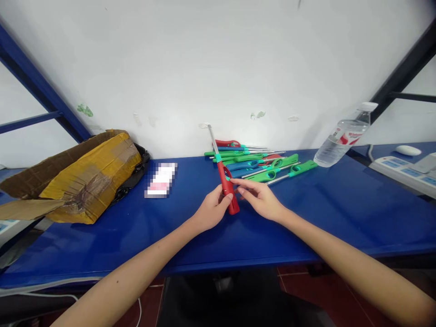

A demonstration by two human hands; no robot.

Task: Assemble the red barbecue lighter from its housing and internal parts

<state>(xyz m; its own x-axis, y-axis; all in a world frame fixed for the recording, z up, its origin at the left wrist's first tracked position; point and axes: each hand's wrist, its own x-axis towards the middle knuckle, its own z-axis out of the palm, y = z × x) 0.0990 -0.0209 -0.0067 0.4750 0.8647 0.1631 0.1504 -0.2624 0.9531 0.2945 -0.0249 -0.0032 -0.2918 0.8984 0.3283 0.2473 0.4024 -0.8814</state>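
A red long-necked gas lighter (233, 205) is held upright and slightly tilted, its metal tube pointing up and to the left. My left hand (215, 208) is closed round the lower part of its handle, thumb across the front. My right hand (260, 198) is beside it, index finger reaching to the turquoise trigger and thumb apart from the finger. The other fingers of my right hand are partly hidden. Behind the hands lies a pile of green, blue and red gas lighters (245, 159) on the blue table (190, 247).
An opened cardboard box (98, 177) with yellow tape and black plastic stands at the left. A blurred-out white and pink item (161, 180) lies beside it. At the right are a water bottle (340, 138), a power strip (405, 172) and a white mouse-like object (408, 150). A white wall closes off the back.
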